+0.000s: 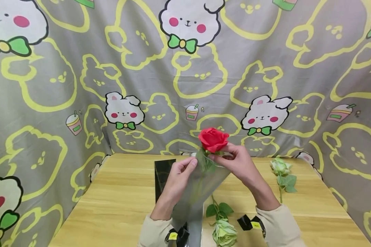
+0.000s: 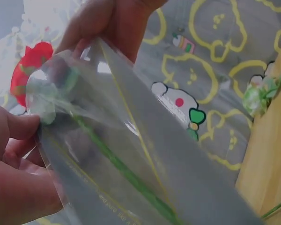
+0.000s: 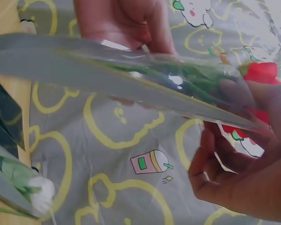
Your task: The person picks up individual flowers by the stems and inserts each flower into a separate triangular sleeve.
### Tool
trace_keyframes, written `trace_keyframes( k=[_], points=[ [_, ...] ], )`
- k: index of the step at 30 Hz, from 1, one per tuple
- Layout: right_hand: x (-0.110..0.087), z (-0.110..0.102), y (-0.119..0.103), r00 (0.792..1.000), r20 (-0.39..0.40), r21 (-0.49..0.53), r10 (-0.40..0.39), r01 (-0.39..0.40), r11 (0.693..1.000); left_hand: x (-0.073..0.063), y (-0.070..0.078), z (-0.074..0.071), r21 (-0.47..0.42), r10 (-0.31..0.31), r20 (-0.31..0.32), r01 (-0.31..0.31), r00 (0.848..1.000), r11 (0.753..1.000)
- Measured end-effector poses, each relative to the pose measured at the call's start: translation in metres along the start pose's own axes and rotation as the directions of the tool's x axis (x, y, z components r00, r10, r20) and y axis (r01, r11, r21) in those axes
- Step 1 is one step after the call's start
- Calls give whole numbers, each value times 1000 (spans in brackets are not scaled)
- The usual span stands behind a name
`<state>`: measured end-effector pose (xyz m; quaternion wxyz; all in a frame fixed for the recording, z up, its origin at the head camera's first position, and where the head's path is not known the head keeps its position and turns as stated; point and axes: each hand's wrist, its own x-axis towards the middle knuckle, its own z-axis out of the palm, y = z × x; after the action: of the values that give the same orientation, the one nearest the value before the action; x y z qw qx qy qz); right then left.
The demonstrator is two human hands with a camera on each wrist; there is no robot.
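Note:
A red rose (image 1: pixel 213 140) stands with its bloom above the mouth of a clear and grey flower sleeve (image 2: pixel 178 136). Its green stem (image 2: pixel 126 171) runs down inside the sleeve, visible through the clear film. My left hand (image 1: pixel 180 176) pinches the left edge of the sleeve near its top, thumb against fingers. On the other side, my right hand (image 1: pixel 239 161) is just below the bloom, thumb and fingers pinching the sleeve's upper rim. In the right wrist view the sleeve slants between both hands, the red bloom (image 3: pixel 262 72) partly behind the right hand.
A pale green rose (image 1: pixel 224 233) lies at the table's front, another pale green rose (image 1: pixel 280 166) at the right. Black glossy sheets (image 1: pixel 160 171) lie left of the hands. A wrapped white flower (image 3: pixel 41 194) shows in the right wrist view. A patterned curtain (image 1: pixel 201 85) surrounds the wooden table (image 1: pixel 111 199).

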<state>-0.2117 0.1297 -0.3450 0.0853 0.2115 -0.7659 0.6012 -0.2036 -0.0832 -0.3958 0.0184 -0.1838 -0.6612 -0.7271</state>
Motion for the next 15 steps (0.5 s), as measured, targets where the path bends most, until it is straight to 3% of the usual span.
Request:
trace_keyframes(
  k=[6,10,15],
  points=[
    [3,-16,-16,992,108,-119,68,-55,991,-2,7,3,8,-7,-27,7,1000,1000],
    [3,-26,-27,994,90,-161,58,-43,986,-4,10,4,-16,8,-41,-8,999,1000],
    [-1,-32,-32,999,33,-121,22,-18,992,-5,17,4,-37,-5,-42,3,999,999]
  ],
)
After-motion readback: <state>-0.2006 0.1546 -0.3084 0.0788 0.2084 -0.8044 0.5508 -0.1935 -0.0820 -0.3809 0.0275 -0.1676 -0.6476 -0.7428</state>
